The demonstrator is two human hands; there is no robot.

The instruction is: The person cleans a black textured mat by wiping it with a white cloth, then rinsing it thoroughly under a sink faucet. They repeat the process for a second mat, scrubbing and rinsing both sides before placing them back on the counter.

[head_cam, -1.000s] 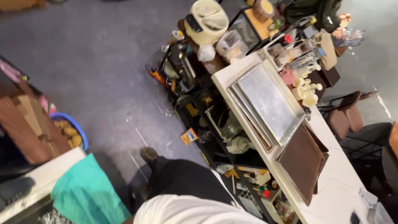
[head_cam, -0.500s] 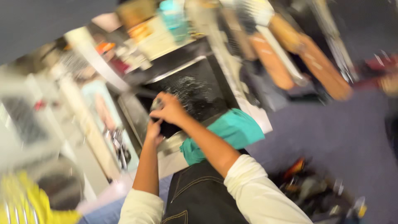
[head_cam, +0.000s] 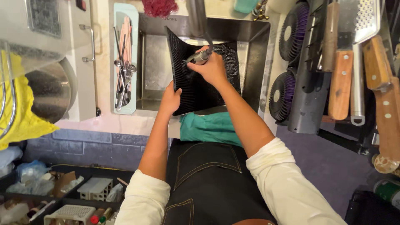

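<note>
Over the steel sink (head_cam: 254,62): black ribbed mat (head_cam: 196,89), propped upright for rinsing; left hand (head_cam: 170,100) clasps its lower edge, steadying; right hand (head_cam: 213,66) grips spray nozzle (head_cam: 199,57), aimed at ribs.

ribbed black rubbery mat (head_cam: 196,89), shiny steel sink (head_cam: 156,66), wooden knife handles (head_cam: 341,83)
</note>
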